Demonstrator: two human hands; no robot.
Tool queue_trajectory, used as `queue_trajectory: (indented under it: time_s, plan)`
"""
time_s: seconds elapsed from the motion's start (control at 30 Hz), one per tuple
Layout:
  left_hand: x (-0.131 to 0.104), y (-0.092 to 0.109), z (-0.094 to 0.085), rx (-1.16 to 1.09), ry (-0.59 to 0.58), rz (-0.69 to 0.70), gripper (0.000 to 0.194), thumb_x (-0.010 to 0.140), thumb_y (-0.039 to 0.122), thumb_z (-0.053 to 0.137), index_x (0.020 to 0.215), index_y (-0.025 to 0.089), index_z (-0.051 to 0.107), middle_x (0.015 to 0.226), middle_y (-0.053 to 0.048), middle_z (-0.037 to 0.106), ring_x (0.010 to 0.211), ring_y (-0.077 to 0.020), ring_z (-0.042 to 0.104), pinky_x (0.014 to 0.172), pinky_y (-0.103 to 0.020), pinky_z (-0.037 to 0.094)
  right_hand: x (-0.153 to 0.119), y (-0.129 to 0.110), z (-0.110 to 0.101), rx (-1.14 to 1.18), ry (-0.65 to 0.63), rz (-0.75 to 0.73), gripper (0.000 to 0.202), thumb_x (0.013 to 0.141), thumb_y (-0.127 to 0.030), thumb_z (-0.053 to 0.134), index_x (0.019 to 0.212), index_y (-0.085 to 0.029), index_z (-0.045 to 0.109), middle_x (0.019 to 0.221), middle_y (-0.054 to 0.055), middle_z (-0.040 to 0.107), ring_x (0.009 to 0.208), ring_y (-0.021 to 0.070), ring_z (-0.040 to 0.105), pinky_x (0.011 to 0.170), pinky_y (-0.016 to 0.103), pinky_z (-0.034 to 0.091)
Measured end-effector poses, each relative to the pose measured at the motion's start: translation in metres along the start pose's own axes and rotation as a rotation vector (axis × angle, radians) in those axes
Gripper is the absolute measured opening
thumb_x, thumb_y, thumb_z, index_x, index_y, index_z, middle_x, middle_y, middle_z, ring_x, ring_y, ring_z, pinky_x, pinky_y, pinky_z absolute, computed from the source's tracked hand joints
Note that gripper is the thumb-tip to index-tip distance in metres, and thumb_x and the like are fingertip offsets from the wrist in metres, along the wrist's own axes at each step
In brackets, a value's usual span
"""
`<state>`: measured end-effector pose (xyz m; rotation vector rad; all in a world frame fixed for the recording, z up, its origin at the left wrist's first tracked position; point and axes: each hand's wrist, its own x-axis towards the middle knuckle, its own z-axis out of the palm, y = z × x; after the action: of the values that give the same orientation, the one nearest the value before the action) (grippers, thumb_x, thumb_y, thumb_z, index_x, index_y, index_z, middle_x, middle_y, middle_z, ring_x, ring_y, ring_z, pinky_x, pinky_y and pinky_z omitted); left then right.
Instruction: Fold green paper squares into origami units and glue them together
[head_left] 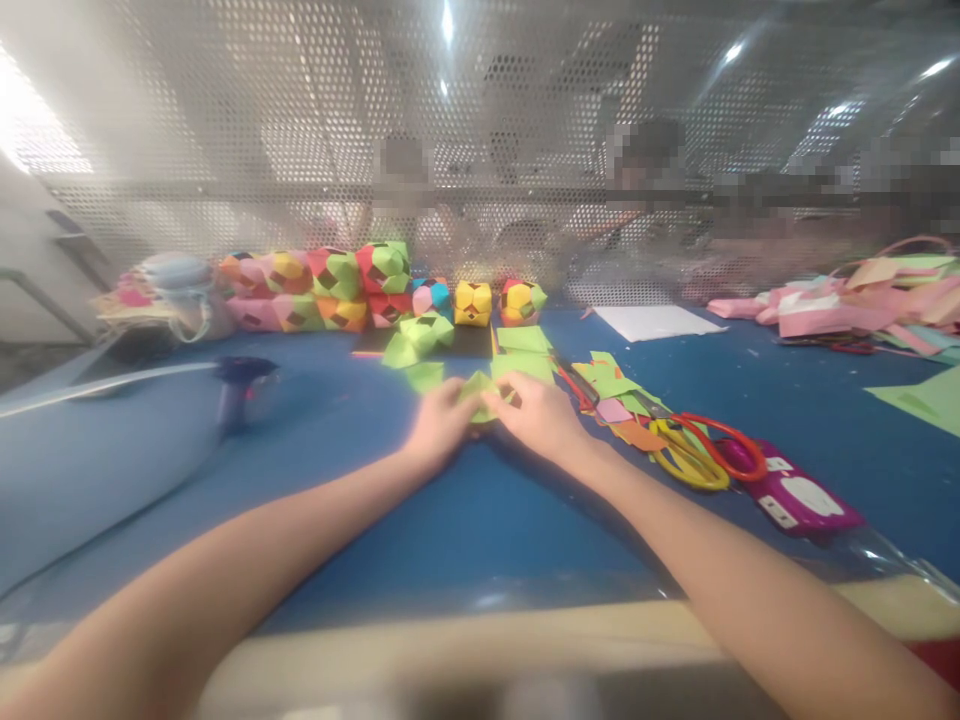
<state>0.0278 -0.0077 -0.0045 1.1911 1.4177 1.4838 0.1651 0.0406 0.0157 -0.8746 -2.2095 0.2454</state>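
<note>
Between my two hands is a folded piece of light green paper, just above the blue table. My left hand pinches it from the left. From the right, my right hand grips it with thumb and fingers. Past my left hand lie more folded green paper pieces. Flat green paper sheets rest behind my right hand. The fold lines of the held piece are blurred and partly covered by my fingers.
Colourful folded paper balls are stacked along the perforated metal panel. A glue gun stands left. At right lie orange-handled scissors, yellow-handled scissors, paper scraps, a purple packet and a pink paper pile.
</note>
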Motion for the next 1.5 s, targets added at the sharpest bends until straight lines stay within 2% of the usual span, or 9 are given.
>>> queue_trajectory:
  time_s: [0.13,0.27,0.43,0.7,0.9,1.1,1.27,1.5]
  plan:
    - [0.0025,-0.0043,-0.0021,0.053,-0.008,0.012,0.015,0.075,0.029,0.057,0.08,0.016,0.055,0.066,0.0,0.059,0.052,-0.0128,0.059,0.045,-0.025,0.049,0.0016,0.0003,-0.0004,-0.015,-0.069,0.059,0.011,0.081,-0.022,0.055,0.071,-0.02,0.059,0.066,0.001,0.065,0.058,0.0145,0.056,0.053,0.025,0.034]
    - [0.0044,-0.009,-0.0036,0.138,-0.008,0.058,0.008,0.072,0.02,0.054,0.078,0.016,0.055,0.064,0.001,0.058,0.052,-0.0115,0.056,0.047,-0.024,0.048,0.0009,-0.0012,-0.0002,-0.023,-0.051,0.033,0.011,0.08,-0.02,0.055,0.069,-0.02,0.058,0.065,0.001,0.064,0.059,0.0144,0.056,0.054,0.025,0.033]
    - [0.0048,-0.0106,-0.0045,0.19,0.041,0.103,0.006,0.068,0.017,0.053,0.073,0.016,0.055,0.063,0.002,0.056,0.056,-0.0105,0.054,0.05,-0.021,0.044,-0.0025,-0.0042,0.0015,-0.037,-0.04,-0.006,0.011,0.079,-0.022,0.055,0.069,-0.02,0.057,0.065,0.001,0.064,0.058,0.0136,0.055,0.054,0.024,0.033]
    - [0.0009,-0.005,-0.0031,0.103,0.016,0.097,0.008,0.066,0.016,0.055,0.074,0.015,0.057,0.065,0.001,0.058,0.058,-0.0109,0.053,0.051,-0.021,0.043,-0.0018,-0.0057,-0.0004,-0.073,-0.02,0.029,0.011,0.078,-0.021,0.055,0.068,-0.02,0.058,0.064,0.0,0.064,0.059,0.0135,0.055,0.055,0.024,0.032]
    - [0.0033,-0.0057,-0.003,0.078,0.044,0.077,0.008,0.065,0.016,0.055,0.073,0.015,0.056,0.065,0.001,0.057,0.058,-0.011,0.054,0.051,-0.021,0.044,-0.0018,-0.0037,0.0005,-0.038,-0.053,0.033,0.01,0.079,-0.029,0.057,0.079,-0.02,0.062,0.075,0.002,0.068,0.063,0.0144,0.058,0.057,0.024,0.035]
    - [0.0042,-0.0084,-0.0038,0.115,0.04,0.088,0.009,0.065,0.014,0.052,0.074,0.016,0.055,0.063,0.002,0.056,0.057,-0.0111,0.055,0.05,-0.021,0.044,-0.0016,-0.0031,0.0002,-0.062,-0.083,0.057,0.013,0.081,-0.023,0.053,0.071,-0.02,0.061,0.069,0.002,0.068,0.063,0.0151,0.059,0.057,0.025,0.035]
    - [0.0019,-0.0069,-0.0031,0.066,0.001,0.071,0.009,0.068,0.017,0.051,0.076,0.016,0.055,0.063,0.002,0.057,0.054,-0.011,0.055,0.048,-0.021,0.045,-0.0029,-0.0044,-0.0006,-0.049,-0.06,0.046,0.013,0.081,-0.023,0.054,0.071,-0.02,0.061,0.07,0.002,0.068,0.061,0.0143,0.058,0.058,0.024,0.035]
    - [0.0039,-0.0095,-0.0036,0.097,0.02,0.074,0.009,0.067,0.016,0.051,0.076,0.017,0.054,0.062,0.003,0.056,0.052,-0.0108,0.055,0.046,-0.021,0.044,-0.0013,-0.0042,-0.0018,-0.084,-0.093,0.039,0.014,0.082,-0.024,0.053,0.07,-0.02,0.06,0.068,0.001,0.067,0.062,0.0148,0.058,0.055,0.025,0.032]
